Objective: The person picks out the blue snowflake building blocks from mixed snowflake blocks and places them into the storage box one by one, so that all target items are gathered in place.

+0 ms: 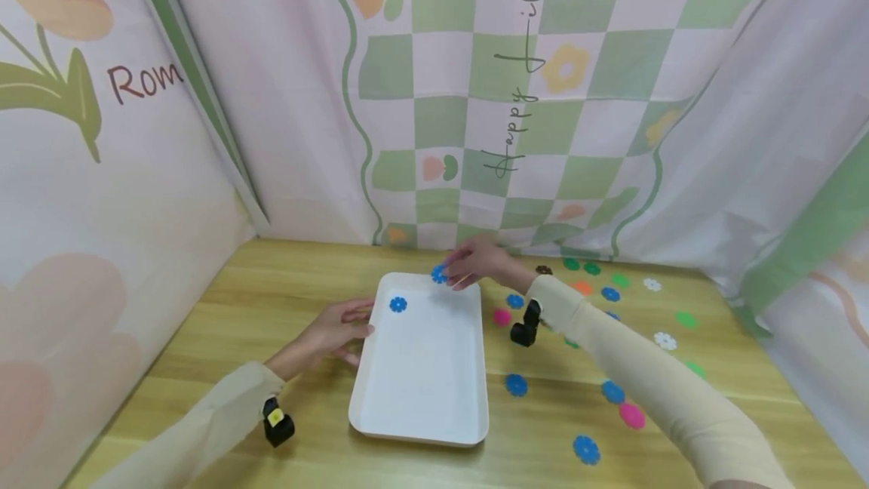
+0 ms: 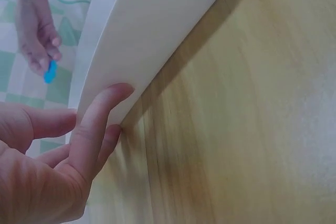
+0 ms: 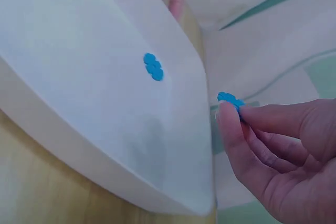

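A white rectangular tray (image 1: 424, 368) lies on the wooden table. My left hand (image 1: 337, 330) holds its left side, with the thumb at the rim and fingers (image 2: 116, 94) against the outer wall. Over the tray's far edge, my right hand (image 1: 475, 262) pinches a blue snowflake disc (image 3: 230, 99) between thumb and forefinger. Inside the tray, near its far left corner, another blue snowflake disc (image 1: 397, 305) rests flat. The held disc is apart from the tray in the right wrist view.
Several loose discs lie right of the tray, including blue (image 1: 516, 385), pink (image 1: 632, 416), white (image 1: 665, 341), green (image 1: 686, 320) and orange (image 1: 582, 288). My right forearm (image 1: 618, 361) passes above some of them. A patterned curtain (image 1: 441, 127) stands behind the table.
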`<state>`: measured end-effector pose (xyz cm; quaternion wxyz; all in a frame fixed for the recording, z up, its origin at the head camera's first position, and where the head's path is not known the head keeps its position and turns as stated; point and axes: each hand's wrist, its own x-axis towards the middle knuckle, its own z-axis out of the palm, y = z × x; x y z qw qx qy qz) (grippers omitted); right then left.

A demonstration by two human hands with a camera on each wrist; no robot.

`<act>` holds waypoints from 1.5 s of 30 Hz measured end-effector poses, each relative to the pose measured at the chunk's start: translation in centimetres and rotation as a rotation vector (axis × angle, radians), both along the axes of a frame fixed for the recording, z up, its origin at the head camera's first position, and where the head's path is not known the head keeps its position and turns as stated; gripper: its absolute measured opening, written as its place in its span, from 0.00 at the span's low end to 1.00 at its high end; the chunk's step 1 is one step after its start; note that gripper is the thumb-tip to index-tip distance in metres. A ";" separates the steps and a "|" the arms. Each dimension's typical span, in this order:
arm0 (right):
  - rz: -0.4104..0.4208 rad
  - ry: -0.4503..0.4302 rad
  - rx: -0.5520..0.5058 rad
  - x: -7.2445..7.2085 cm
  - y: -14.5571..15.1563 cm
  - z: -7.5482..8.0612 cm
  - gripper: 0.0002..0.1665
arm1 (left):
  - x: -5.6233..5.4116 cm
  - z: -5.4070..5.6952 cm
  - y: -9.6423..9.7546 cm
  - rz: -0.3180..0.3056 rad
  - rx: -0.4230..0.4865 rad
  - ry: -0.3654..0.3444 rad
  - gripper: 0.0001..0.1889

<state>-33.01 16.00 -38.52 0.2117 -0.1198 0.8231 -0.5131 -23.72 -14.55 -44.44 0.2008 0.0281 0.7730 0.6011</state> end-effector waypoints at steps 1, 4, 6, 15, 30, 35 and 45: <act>0.010 -0.003 -0.001 -0.1 -0.5 -0.3 0.15 | 0.0 0.0 0.0 -0.004 0.003 0.002 0.32; 0.019 -0.019 0.015 -0.1 -1.8 -1.3 0.11 | 0.1 0.0 0.1 -0.019 0.009 0.003 0.32; 0.025 -0.003 0.059 0.0 -2.5 -1.9 0.09 | 0.1 0.1 0.1 -0.021 0.008 0.004 0.33; 0.044 0.093 0.260 0.7 -4.5 -3.7 0.03 | -0.1 0.0 0.1 0.004 -0.015 0.009 0.32; 0.019 0.175 0.368 0.9 -5.3 -3.6 0.05 | 0.0 -0.1 0.0 0.012 -0.018 0.021 0.32; 0.125 0.194 0.274 0.7 -3.5 -2.6 0.04 | 0.1 0.1 0.2 0.012 -0.031 0.021 0.32; 0.198 0.386 0.117 0.6 2.3 -1.2 0.13 | 0.3 0.2 0.3 0.001 -0.032 0.027 0.32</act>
